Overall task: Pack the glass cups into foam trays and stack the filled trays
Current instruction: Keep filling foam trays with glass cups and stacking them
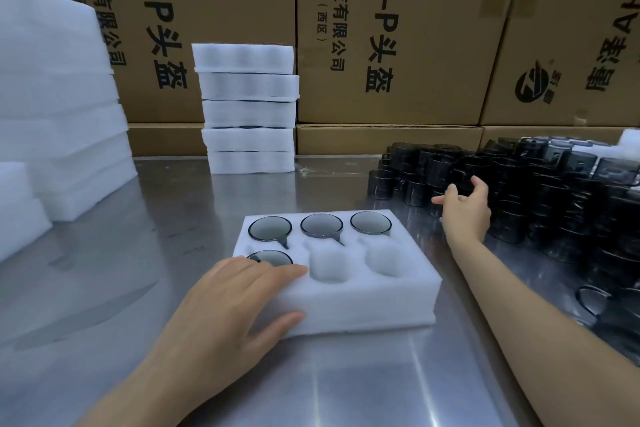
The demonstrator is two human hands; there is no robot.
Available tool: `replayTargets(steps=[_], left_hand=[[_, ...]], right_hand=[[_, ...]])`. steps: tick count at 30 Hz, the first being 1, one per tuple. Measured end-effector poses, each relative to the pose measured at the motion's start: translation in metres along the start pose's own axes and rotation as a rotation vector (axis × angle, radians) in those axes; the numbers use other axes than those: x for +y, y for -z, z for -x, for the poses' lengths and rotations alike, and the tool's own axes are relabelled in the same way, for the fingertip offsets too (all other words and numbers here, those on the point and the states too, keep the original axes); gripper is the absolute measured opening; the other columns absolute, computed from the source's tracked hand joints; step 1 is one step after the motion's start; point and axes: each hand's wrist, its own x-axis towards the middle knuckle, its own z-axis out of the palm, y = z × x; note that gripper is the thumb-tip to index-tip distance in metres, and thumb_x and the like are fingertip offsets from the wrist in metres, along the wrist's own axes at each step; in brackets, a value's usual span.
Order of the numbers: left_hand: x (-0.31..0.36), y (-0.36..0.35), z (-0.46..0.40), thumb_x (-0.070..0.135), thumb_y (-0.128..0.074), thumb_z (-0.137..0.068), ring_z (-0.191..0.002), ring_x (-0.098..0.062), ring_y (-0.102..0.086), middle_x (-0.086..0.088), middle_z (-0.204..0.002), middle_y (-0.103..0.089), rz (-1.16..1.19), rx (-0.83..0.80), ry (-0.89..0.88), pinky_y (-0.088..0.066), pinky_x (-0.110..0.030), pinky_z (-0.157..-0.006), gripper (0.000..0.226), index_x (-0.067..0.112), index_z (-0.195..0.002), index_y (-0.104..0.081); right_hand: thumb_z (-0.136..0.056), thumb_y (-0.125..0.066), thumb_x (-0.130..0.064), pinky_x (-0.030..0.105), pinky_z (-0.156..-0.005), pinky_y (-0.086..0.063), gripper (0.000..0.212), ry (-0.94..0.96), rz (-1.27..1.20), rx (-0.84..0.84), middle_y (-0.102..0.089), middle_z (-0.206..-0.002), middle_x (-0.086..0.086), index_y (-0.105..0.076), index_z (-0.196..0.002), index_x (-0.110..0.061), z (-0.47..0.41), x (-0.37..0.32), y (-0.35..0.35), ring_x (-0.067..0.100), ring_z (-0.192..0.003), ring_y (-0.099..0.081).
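Left hand [225,308], fingers flat, half-hides a cup [272,257] in the tray [363,298]; right hand [465,210] loosely spread, empty

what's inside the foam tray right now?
The foam tray holds four glass cups: three across the back row, one front left, partly covered by the left hand. The other two front pockets look empty.

A white foam tray [349,302] lies mid-bench, four dark glass cups [321,225] seated, two pockets empty. Loose cups [540,198] crowd the right edge. Five filled trays [247,107] stand stacked at the back edge.
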Motion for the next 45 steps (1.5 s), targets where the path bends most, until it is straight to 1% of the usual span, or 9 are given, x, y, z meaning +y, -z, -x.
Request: replayTargets(steps=[6,14,21,25,32,35,37,39,45], left_hand=[[0.003,0.003,-0.001,0.047,-0.049,-0.084,-0.086,-0.008,-0.052,0.013,-0.091,-0.065,0.013,-0.001,0.008,-0.038,-0.021,-0.081,0.042,0.021,-0.112,-0.066],[0.003,0.004,0.000,0.046,-0.051,-0.084,-0.087,-0.008,-0.054,0.013,-0.092,-0.065,0.023,-0.015,0.014,-0.039,-0.022,-0.082,0.042,0.021,-0.113,-0.067],[0.002,0.004,-0.001,0.047,-0.051,-0.084,-0.087,-0.007,-0.055,0.015,-0.092,-0.063,0.038,-0.028,0.028,-0.038,-0.022,-0.083,0.040,0.023,-0.114,-0.065],[0.001,0.004,0.000,0.047,-0.051,-0.085,-0.086,-0.010,-0.058,0.014,-0.093,-0.064,0.048,-0.038,0.036,-0.039,-0.023,-0.083,0.040,0.023,-0.115,-0.064],[0.001,0.004,-0.001,0.048,-0.050,-0.085,-0.085,-0.013,-0.061,0.012,-0.092,-0.065,0.069,-0.057,0.046,-0.038,-0.024,-0.082,0.042,0.023,-0.116,-0.063],[0.001,0.004,0.000,0.049,-0.051,-0.084,-0.085,-0.011,-0.059,0.011,-0.092,-0.065,0.071,-0.038,0.059,-0.038,-0.023,-0.081,0.043,0.024,-0.116,-0.064],[0.001,0.003,0.000,0.049,-0.051,-0.084,-0.085,-0.010,-0.058,0.011,-0.092,-0.065,0.075,-0.024,0.061,-0.039,-0.024,-0.079,0.042,0.024,-0.115,-0.064],[0.002,0.002,0.001,0.048,-0.052,-0.083,-0.084,-0.010,-0.057,0.011,-0.092,-0.066,0.078,-0.005,0.061,-0.039,-0.025,-0.077,0.042,0.023,-0.115,-0.064],[0.003,0.002,0.002,0.049,-0.052,-0.083,-0.085,-0.010,-0.057,0.012,-0.094,-0.066,0.076,0.010,0.069,-0.039,-0.026,-0.077,0.040,0.024,-0.114,-0.063]], right_hand=[[-0.097,-0.044,-0.030,0.028,-0.055,-0.041,0.047,0.015,-0.004,0.026,-0.069,-0.073,-0.008,-0.031,-0.140,-0.018,-0.010,0.004,-0.006,0.012,-0.057,-0.053],[-0.096,-0.048,-0.032,0.029,-0.058,-0.042,0.038,0.030,0.034,0.038,-0.068,-0.072,-0.009,-0.038,-0.129,-0.017,-0.013,0.006,-0.008,0.017,-0.069,-0.061],[-0.099,-0.045,-0.029,0.025,-0.052,-0.041,0.016,0.115,0.070,0.017,-0.071,-0.085,-0.008,-0.050,-0.111,-0.020,-0.013,0.007,-0.007,0.013,-0.053,-0.060],[-0.098,-0.047,-0.029,0.033,-0.068,-0.047,0.012,0.275,0.072,0.031,-0.066,-0.087,-0.005,-0.051,-0.101,-0.019,-0.004,0.001,-0.005,0.020,-0.070,-0.061],[-0.093,-0.055,-0.030,0.026,-0.060,-0.034,0.012,0.442,-0.006,0.135,-0.054,-0.082,-0.004,-0.054,-0.092,-0.018,0.025,-0.038,0.013,0.014,-0.082,-0.048],[-0.087,-0.063,-0.022,0.006,-0.077,-0.028,0.013,0.587,-0.022,0.146,-0.052,-0.104,0.008,-0.062,-0.089,-0.009,0.048,-0.063,0.021,0.020,-0.101,-0.041],[-0.084,-0.065,-0.019,0.004,-0.087,-0.022,0.011,0.653,-0.054,0.073,-0.051,-0.112,0.005,-0.062,-0.086,-0.009,0.069,-0.078,0.026,0.018,-0.111,-0.038],[-0.083,-0.065,-0.019,0.014,-0.093,-0.026,0.011,0.727,-0.086,-0.039,-0.054,-0.115,-0.005,-0.058,-0.081,-0.011,0.094,-0.086,0.030,0.010,-0.114,-0.038],[-0.084,-0.066,-0.017,0.037,-0.086,-0.047,0.019,0.811,-0.057,-0.452,-0.063,-0.108,-0.014,-0.048,-0.077,-0.016,0.154,-0.088,0.032,0.009,-0.104,-0.058]])
